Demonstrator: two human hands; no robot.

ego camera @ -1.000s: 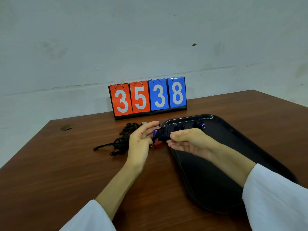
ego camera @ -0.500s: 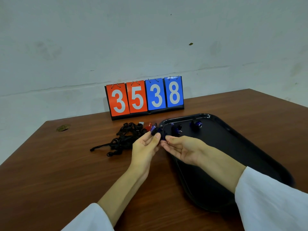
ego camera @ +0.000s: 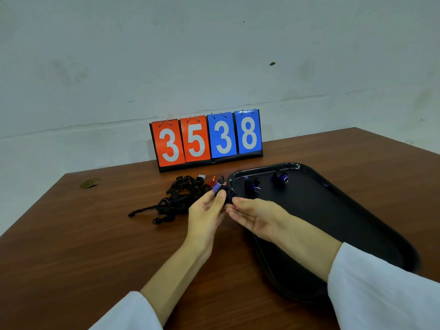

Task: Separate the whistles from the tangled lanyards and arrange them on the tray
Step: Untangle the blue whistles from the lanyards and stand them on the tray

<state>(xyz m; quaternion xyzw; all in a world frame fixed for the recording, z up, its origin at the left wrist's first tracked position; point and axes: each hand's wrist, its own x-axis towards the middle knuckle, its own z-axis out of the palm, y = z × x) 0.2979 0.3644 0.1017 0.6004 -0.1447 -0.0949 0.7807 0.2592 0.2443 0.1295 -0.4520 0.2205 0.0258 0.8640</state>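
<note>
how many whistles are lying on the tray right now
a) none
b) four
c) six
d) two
d, since two whistles lie near the far end of the tray, while a third whistle is held off it between the left hand and right hand.

We read only one set of signs: flip scoreboard (ego camera: 206, 139) at far edge of table (ego camera: 71, 234), against wall. Four hanging cards in row, each with one white digit. From left: 3 on orange-red card (ego camera: 168, 143), 5 on orange-red card (ego camera: 195, 139), 3 on blue card (ego camera: 222, 135), 8 on blue card (ego camera: 248, 132). Together we read 35 38. No other text, brand or label legible to us anywhere else.
</note>
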